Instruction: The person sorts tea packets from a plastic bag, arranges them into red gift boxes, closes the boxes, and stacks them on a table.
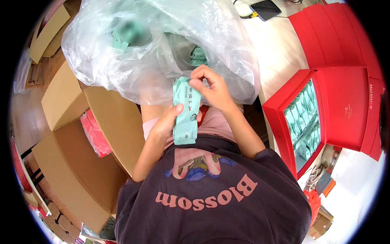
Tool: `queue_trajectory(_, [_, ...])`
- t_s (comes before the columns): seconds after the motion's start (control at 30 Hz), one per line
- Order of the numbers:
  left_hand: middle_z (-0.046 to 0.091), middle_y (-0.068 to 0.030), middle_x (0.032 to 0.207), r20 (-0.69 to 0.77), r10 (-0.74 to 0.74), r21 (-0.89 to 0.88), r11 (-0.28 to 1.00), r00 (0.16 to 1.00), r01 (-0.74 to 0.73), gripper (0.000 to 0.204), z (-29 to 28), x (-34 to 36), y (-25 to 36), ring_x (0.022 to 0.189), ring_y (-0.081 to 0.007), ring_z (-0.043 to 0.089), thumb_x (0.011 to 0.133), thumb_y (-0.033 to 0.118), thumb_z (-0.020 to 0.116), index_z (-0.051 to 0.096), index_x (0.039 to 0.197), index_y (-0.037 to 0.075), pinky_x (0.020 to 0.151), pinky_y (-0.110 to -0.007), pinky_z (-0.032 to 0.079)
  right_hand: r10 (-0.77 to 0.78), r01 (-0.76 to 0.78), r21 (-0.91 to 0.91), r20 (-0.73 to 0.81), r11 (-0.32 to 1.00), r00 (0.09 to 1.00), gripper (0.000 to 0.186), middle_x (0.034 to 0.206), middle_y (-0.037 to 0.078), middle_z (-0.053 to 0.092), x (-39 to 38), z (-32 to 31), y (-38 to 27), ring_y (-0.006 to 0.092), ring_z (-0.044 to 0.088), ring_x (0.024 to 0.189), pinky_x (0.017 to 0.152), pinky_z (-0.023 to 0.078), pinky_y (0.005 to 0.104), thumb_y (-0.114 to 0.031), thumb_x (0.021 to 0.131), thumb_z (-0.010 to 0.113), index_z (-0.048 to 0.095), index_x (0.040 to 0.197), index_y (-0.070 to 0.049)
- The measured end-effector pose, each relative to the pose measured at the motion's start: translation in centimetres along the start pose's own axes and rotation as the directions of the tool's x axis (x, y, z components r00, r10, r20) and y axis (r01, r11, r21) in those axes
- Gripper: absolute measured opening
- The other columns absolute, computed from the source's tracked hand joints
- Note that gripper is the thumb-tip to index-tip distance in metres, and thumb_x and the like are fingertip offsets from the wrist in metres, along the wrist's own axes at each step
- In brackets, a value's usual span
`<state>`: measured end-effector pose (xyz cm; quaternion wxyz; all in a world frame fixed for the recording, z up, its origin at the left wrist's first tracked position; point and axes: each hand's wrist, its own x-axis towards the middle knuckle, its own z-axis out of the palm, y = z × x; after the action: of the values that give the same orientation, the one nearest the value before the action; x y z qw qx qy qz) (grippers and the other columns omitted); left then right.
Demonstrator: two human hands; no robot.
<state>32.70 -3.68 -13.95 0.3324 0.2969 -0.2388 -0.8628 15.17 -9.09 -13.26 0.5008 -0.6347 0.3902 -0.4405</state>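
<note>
A mint-green packet with dark print stands upright in front of my body, its top toward the bag. My left hand grips it from the left side, thumb across its face and fingertips showing at the right edge. My right hand has thumb and forefinger closed at the packet's top right corner. Just beyond my hands a large clear plastic bag lies over my legs, with more green packets inside it.
An open red box holding several rows of green packets sits at the right, beside red folded boxes. A phone and cable lie on the pale tabletop. An open cardboard box at the left contains a red item.
</note>
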Motion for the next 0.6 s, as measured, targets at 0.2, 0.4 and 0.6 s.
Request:
queue_trajectory(0.2, [0.058,-0.0104,0.095,0.069,0.083,-0.188,0.98,0.994,-0.068,0.084,-0.7,0.2,-0.6,0.079,-0.0177,0.059,0.067,0.059,0.073,0.048,0.122,0.001,0.067,-0.03,0.05,0.178,-0.145,0.244,-0.118,0.959,0.977,0.024,0.099,0.007,0.064,0.0,-0.1,-1.4,0.0149,0.059,0.091,0.081,0.046,0.0285,-0.014,0.091,0.059,0.06,0.111,-0.001])
queue_trajectory(0.4, [0.048,-0.0108,0.119,-0.14,0.186,0.449,0.887,0.972,-0.105,0.077,-0.4,1.1,0.2,0.108,-0.0212,0.053,0.08,0.016,0.069,0.022,0.139,0.002,0.09,-0.035,0.045,-0.071,0.067,-0.241,-0.009,0.968,0.997,0.042,0.117,0.011,0.063,-1.1,0.1,-2.9,0.0266,0.058,0.108,0.099,0.04,0.0398,-0.019,0.086,0.065,0.056,0.124,-0.004])
queue_trajectory(0.6, [0.04,-0.0156,0.13,-0.135,0.45,0.651,0.712,0.883,-0.263,0.094,2.2,1.0,0.7,0.117,-0.0225,0.047,0.078,0.004,0.067,0.002,0.145,0.006,0.098,-0.035,0.039,-0.104,0.11,-0.38,0.037,0.919,0.994,0.053,0.125,0.011,0.059,-1.4,-0.3,-3.5,0.0306,0.055,0.115,0.104,0.038,0.0422,-0.024,0.078,0.073,0.056,0.125,-0.006])
